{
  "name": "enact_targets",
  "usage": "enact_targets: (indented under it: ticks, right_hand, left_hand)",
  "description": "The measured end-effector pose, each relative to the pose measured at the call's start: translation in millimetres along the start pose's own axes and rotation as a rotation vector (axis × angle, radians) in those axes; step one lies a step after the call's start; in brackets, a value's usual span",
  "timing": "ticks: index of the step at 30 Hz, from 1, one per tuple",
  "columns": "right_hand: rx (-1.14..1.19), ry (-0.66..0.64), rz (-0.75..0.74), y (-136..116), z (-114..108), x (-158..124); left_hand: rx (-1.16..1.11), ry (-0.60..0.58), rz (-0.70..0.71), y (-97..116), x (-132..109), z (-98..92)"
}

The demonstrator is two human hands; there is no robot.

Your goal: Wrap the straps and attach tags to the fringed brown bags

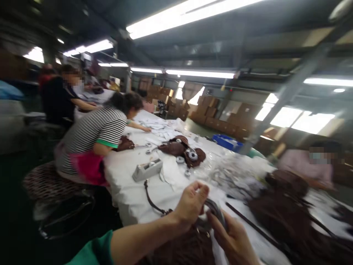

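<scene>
At the bottom of the view my left hand (190, 202) and my right hand (231, 239) both grip a grey metal ring (213, 213), which is slightly blurred. It seems fixed to a brown leather handbag (179, 252) lying under my hands at the table's near edge. A dark bag strap (153, 200) curves away to the left of my left hand. Further brown bag panels (284, 209) lie on the right, beside my right hand. A long dark rod or strip (253, 224) runs past my right hand.
The white-covered table (129, 187) holds a grey tape dispenser (147, 169), brown bag parts with metal rings (176, 147) and a heap of clear plastic (234, 176). Co-workers sit alongside: one in a striped top (93, 136), another in pink (303, 165). Cardboard boxes (209, 114) and a blue crate (223, 141) stand beyond.
</scene>
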State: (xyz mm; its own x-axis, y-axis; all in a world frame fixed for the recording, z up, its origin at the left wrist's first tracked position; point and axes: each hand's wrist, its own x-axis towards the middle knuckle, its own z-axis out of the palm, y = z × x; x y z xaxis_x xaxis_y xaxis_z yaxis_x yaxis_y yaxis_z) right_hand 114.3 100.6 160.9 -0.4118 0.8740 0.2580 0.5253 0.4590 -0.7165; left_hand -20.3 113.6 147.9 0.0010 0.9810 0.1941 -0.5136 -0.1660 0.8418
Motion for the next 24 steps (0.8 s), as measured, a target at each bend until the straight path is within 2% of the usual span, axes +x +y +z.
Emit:
enact_targets:
  ticks: [2,3,6,8,10,12,15,17,18,19,20,23,24]
  right_hand:
    - [-0.008,0.015,0.010,0.3,1.4,-2.6]
    - [-0.027,0.028,0.012,1.6,1.7,-3.5]
    - [-0.096,0.016,-0.011,6.9,0.4,-7.0]
    - [-0.081,-0.026,-0.049,9.7,-3.3,-8.7]
    - [-0.017,-0.025,-0.056,11.2,-9.6,-8.4]
    - [0.075,-0.005,-0.025,11.4,-14.8,-7.2]
    - [0.213,0.001,-0.026,11.4,-11.8,-8.2]
    - [0.198,0.091,-0.014,14.2,-4.0,-10.7]
    - [0.137,0.147,0.009,16.9,-0.7,-11.9]
    - [0.052,0.180,0.036,20.2,0.9,-12.7]
    - [-0.050,0.180,0.056,23.7,0.3,-12.7]
    - [-0.306,0.062,0.011,29.6,-14.3,-6.5]
    - [-0.338,0.035,-0.027,28.6,-21.4,-2.3]
  left_hand:
    - [0.050,-0.058,0.001,-0.3,-5.9,-7.1]
    - [0.113,-0.127,-0.029,2.3,-5.9,-11.3]
    - [0.449,-0.459,-0.172,18.6,1.2,-19.4]
    - [0.669,-0.541,-0.114,30.1,6.3,-18.1]
    - [0.719,-0.509,-0.041,36.0,8.6,-12.0]
    - [0.556,-0.418,-0.053,33.7,8.3,-3.5]
    - [0.152,-0.130,-0.081,16.3,5.5,6.9]
    - [-0.008,0.072,0.007,1.1,4.5,8.4]
    - [-0.012,0.102,0.057,-5.1,5.1,6.9]
    - [0.028,0.069,0.082,-9.1,6.8,4.4]
    - [0.107,-0.018,0.076,-10.4,9.5,1.2]
    - [0.477,-0.401,0.001,1.7,21.2,-3.4]
    - [0.578,-0.471,0.026,9.0,25.0,-1.3]
